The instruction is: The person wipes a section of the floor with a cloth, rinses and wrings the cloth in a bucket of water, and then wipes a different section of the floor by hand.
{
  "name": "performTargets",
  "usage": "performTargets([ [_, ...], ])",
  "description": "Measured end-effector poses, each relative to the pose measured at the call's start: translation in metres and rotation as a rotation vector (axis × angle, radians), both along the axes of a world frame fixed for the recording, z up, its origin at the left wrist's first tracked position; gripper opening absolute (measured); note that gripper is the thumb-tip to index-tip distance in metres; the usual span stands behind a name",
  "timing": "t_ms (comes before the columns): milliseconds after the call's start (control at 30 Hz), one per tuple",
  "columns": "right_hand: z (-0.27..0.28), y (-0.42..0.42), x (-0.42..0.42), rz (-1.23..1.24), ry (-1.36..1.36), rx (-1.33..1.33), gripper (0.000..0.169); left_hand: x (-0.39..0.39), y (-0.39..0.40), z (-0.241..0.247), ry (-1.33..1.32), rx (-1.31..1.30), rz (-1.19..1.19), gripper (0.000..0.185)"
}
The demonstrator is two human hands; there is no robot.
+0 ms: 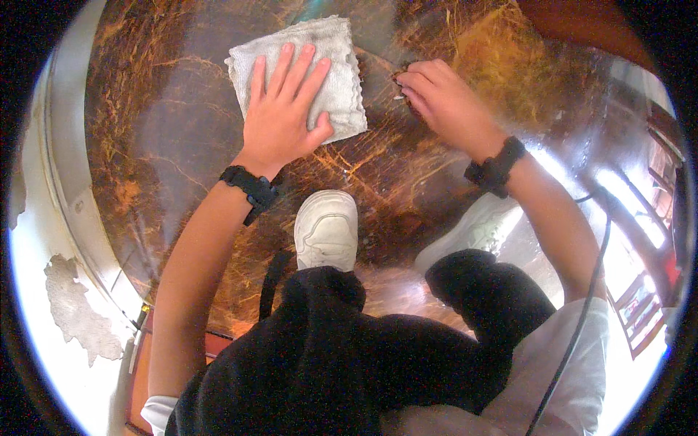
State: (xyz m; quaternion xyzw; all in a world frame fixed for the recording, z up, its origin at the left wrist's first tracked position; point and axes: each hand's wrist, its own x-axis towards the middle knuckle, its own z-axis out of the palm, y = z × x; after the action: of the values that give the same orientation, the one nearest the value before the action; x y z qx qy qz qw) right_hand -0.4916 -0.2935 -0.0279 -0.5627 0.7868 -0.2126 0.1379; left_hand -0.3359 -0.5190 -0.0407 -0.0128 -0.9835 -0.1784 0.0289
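Observation:
A whitish, ribbed cloth [344, 71] with a frayed, wavy edge lies spread on the glossy brown marble-patterned floor [180, 131]. My left hand [286, 109] rests flat on it with the fingers apart, not gripping. To the right of the cloth, my right hand [441, 98] is low at the floor, fingers bent and drawn together. Beside those fingertips is a small white scrap [399, 97]; whether they pinch anything is hidden. Black bands circle both wrists.
My white shoe [327, 229] stands on the floor below the cloth, and another pale shoe [463, 229] shows at right. A pale wall with peeling paint [76, 305] borders the left. A dark cable [578, 332] runs along my right arm. Reddish-brown furniture [589, 27] is at upper right.

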Motion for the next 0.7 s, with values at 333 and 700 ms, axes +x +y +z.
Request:
performTargets([
  [333, -0.011, 0.002, -0.007, 0.064, -0.002, -0.043, 0.013, -0.001, 0.002, 0.000, 0.020, -0.009, 0.004, 0.070],
  [700, 0.000, 0.005, -0.014, 0.045, -0.059, 0.013, 0.015, 0.000, 0.000, 0.000, 0.026, -0.020, 0.013, 0.070],
])
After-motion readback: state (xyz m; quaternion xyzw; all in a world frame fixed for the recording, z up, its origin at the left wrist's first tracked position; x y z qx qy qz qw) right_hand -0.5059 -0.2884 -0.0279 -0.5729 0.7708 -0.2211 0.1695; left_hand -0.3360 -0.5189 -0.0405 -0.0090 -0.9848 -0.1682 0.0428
